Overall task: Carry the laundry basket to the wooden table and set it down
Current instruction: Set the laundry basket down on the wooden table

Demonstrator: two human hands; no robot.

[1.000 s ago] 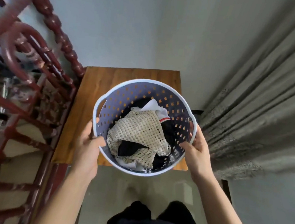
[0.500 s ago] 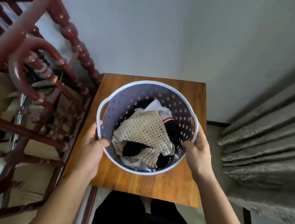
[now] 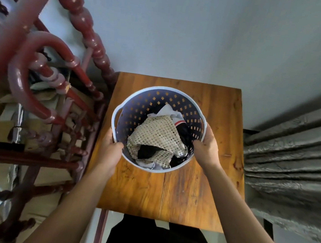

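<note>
Both hands (image 3: pixel 110 151) (image 3: pixel 205 146) grip the laundry basket (image 3: pixel 138 98) over the wooden table (image 3: pixel 187 194), between red railing (image 3: pixel 86 23) and curtain (image 3: pixel 291 156).

No text — nothing legible here.

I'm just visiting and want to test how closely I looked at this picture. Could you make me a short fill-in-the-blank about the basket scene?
1. The laundry basket is held over a table made of ____.
2. The person grips the basket's rim with ____ hands, the left hand and the right hand.
3. The topmost piece of laundry is a cream cloth with a ____ weave.
4. To the right of the table hangs a grey ____.

Missing words: wood; both; mesh; curtain
</note>
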